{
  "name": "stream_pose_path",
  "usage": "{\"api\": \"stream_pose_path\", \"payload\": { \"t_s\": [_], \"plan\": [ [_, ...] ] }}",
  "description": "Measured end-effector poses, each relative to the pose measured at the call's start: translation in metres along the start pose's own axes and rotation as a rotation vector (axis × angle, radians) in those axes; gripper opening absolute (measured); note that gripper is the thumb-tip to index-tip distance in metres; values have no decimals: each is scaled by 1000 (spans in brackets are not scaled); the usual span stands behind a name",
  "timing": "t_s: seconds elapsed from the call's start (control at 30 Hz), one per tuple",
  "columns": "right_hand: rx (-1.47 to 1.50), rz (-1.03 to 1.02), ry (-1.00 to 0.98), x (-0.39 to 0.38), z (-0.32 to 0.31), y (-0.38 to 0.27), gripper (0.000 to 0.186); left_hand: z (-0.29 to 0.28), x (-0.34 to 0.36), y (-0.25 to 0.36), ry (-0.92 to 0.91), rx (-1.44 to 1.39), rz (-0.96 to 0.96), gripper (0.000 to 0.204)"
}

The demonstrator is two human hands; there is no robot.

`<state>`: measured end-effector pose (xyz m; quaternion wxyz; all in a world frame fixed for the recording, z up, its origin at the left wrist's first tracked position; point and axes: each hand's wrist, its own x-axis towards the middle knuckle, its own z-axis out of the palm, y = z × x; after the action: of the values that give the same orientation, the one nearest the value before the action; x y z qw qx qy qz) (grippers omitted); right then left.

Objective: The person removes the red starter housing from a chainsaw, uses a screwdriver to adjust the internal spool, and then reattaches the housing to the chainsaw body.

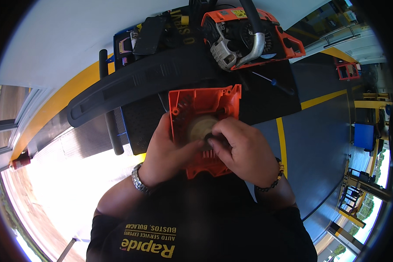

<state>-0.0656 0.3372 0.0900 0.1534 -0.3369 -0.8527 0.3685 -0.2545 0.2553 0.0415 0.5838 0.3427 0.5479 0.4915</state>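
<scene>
An orange chainsaw starter cover (204, 97) is held in front of my body with its hollow inner side up. Inside it sits a round, pale pulley (197, 129), slightly blurred. My left hand (165, 150) grips the cover's left side, its thumb reaching in toward the pulley. The fingers of my right hand (244, 150) are pinched at the pulley's middle, around a small dark piece (208, 137) whose kind I cannot make out. Both hands partly hide the cover's lower half.
The opened orange chainsaw (222, 48) rests on the black-topped bench at the back. A blue-handled screwdriver (273, 81) lies in front of it. To the left stretches a long black guide bar cover (118, 89). Behind that lies a dark phone-like slab (150, 36) among small items.
</scene>
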Motion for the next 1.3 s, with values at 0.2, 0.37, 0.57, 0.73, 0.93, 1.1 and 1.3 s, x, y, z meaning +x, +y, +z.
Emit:
{"api": "stream_pose_path", "payload": {
  "t_s": [0.2, 0.37, 0.57, 0.73, 0.93, 1.1, 1.3],
  "plan": [
    [197, -154, 252, -26, -39, 48, 11, 44, 28, 0, -67, -144, -12, 69],
    [47, 63, 589, -43, -85, 155, 13, 69, 61, -16, -101, -439, -230, 69],
    [-495, 244, 497, -53, -119, 290, 36, 101, 107, -18, -165, -131, -324, 70],
    [-557, 125, 283, -51, -135, 332, 43, 125, 152, -23, -253, 52, -219, 80],
    [-110, 95, 350, -81, -187, 296, 33, 110, 173, -37, -260, 385, -202, 78],
    [209, -245, 600, -87, -204, 260, 43, 111, 164, -48, 13, 668, 134, 73],
    [508, -519, 437, -57, -199, 205, 57, 130, 133, -56, 316, 868, 276, 54]
  ]
}}
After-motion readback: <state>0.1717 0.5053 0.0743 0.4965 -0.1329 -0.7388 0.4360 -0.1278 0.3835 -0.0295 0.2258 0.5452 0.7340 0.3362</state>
